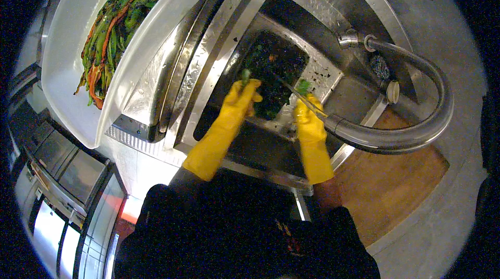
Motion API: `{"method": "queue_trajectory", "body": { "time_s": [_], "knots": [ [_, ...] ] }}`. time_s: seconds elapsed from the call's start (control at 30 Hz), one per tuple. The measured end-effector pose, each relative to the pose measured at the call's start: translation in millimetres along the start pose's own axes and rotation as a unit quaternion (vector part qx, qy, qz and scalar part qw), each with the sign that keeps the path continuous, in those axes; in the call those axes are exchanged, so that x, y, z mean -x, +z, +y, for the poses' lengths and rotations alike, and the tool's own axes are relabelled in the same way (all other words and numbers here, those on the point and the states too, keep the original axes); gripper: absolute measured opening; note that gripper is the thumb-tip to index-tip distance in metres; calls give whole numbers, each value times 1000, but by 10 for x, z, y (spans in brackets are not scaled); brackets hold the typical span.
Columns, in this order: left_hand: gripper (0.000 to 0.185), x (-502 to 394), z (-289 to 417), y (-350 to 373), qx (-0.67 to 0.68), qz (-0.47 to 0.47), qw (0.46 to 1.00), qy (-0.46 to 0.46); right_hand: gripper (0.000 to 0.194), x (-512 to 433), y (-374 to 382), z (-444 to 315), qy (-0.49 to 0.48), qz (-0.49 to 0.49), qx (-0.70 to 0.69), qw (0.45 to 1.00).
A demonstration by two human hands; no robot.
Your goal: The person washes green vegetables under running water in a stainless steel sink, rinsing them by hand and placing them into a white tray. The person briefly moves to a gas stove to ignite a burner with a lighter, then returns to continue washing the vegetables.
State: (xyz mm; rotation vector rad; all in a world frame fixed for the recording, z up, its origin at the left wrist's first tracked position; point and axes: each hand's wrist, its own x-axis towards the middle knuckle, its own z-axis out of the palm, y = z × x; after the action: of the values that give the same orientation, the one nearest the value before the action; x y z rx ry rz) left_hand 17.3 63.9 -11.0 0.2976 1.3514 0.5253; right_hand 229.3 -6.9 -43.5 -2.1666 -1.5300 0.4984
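Both hands wear yellow rubber gloves over a metal sink (332, 111). My left hand (240, 99) is closed on a small green piece of vegetable (245, 77) that sticks up past its fingers. My right hand (309, 113) is at the right, beside another green piece (303, 87); whether the fingers grip it is unclear. Dark, charred-looking vegetable pieces (273, 68) lie in the sink between and beyond the hands. A stream of water (299, 93) runs from the end of a curved faucet hose (394, 140), passing just over my right hand.
At the upper left, a white plastic tub (70, 68) holds long green and orange roasted peppers (117, 29). The faucet's base (347, 39) stands on the sink's far right side, near a scrubber (379, 67). A brown board (394, 185) lies at the right.
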Motion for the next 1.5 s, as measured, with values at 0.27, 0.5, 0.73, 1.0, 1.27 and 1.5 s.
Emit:
{"method": "queue_trajectory", "body": {
  "time_s": [0.27,0.5,0.73,1.0,1.27,1.5],
  "knots": [
    [36,-56,-257,26,-93,-52,977,186,35,-222,-150,-1269,-11,-306,-130,943],
    [32,-175,-95,-196,43,-13,997,55,36,-955,225,-556,17,-215,-24,976],
    [38,-129,46,-261,12,-12,998,55,34,-1135,787,-169,-94,-212,94,968],
    [32,-97,231,-123,-40,52,995,73,25,-959,-116,-699,168,-295,-431,836],
    [34,14,314,137,-21,-34,997,61,22,-873,-414,-1226,211,-278,-508,787],
    [21,112,312,226,28,-155,985,76,17,-903,-363,-1163,223,-211,-457,835]
  ]
}}
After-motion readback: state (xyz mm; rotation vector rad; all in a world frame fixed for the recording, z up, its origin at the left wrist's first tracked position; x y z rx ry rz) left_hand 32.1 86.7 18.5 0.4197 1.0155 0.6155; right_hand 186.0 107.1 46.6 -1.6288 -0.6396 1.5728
